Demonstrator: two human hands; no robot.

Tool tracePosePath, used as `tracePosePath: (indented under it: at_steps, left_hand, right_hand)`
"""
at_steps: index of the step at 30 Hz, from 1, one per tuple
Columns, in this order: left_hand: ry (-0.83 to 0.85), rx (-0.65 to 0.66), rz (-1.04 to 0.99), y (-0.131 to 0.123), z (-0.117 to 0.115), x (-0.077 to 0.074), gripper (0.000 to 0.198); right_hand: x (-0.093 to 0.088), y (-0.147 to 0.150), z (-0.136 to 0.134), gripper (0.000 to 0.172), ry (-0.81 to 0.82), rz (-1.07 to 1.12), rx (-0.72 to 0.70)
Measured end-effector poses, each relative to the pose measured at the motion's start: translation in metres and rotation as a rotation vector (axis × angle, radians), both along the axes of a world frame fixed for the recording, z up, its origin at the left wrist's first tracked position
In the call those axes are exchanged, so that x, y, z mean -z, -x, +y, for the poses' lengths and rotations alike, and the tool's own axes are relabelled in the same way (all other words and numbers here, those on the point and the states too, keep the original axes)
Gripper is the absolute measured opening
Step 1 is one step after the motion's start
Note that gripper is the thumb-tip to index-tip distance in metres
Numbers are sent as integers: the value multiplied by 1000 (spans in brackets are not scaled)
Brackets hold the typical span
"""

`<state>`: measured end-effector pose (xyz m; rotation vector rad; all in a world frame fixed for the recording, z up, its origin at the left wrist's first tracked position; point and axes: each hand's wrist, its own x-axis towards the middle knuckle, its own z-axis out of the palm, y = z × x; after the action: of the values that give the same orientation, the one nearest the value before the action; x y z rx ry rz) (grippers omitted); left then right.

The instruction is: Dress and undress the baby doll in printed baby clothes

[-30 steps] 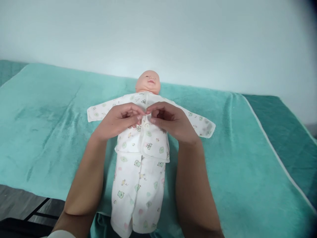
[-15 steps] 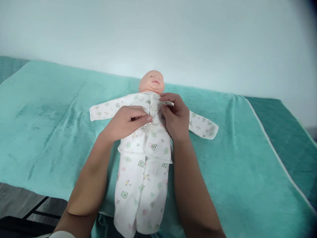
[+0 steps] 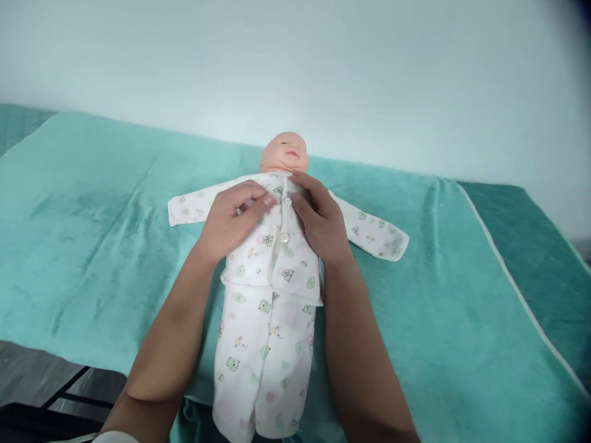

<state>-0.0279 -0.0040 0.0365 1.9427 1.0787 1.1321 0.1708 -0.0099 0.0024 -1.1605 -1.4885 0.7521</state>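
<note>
A baby doll (image 3: 284, 152) lies on its back, its sleeves spread to both sides. It wears a white baby shirt (image 3: 295, 264) with small green animal prints and matching trousers (image 3: 263, 363). Two buttons (image 3: 285, 238) show along the shirt's front edge. My left hand (image 3: 237, 215) is bent over the chest on the left of the opening, thumb and fingers closed on the cloth. Across the opening, my right hand (image 3: 321, 215) grips the shirt front beside the upper button, its index finger by the collar. Part of the fingertips' contact with the cloth is hidden.
A light green blanket (image 3: 115, 264) with some creases lies under the doll, over a darker green cover (image 3: 535, 246) at the right. A pale wall (image 3: 295, 67) rises behind. At lower left are a dark frame (image 3: 69, 387) and grey floor.
My left hand has moved up the shirt front, away from the lower button, which now shows fully. My right hand has shifted slightly left, and the upper button has come into plain view.
</note>
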Motion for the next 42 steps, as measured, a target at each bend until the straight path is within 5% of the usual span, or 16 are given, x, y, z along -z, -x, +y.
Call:
tracePosePath:
  at_steps: [7, 15, 21, 30, 42]
  left_hand:
    - [-296, -67, 178, -8, 12, 27, 34]
    - [-242, 75, 242, -6, 18, 27, 47]
    - [-199, 81, 255, -6, 18, 27, 49]
    - [-241, 139, 287, -8, 30, 30, 51]
    - [-201, 94, 290, -11, 30, 25, 49]
  right_hand:
    - [7, -3, 5, 44, -10, -90, 0]
    - [5, -4, 5, 39, -60, -153, -18]
    - [8, 1, 4, 30, 0, -5, 92]
    - [3, 2, 3, 24, -53, -54, 52]
    - [6, 5, 5, 20, 10, -30, 187]
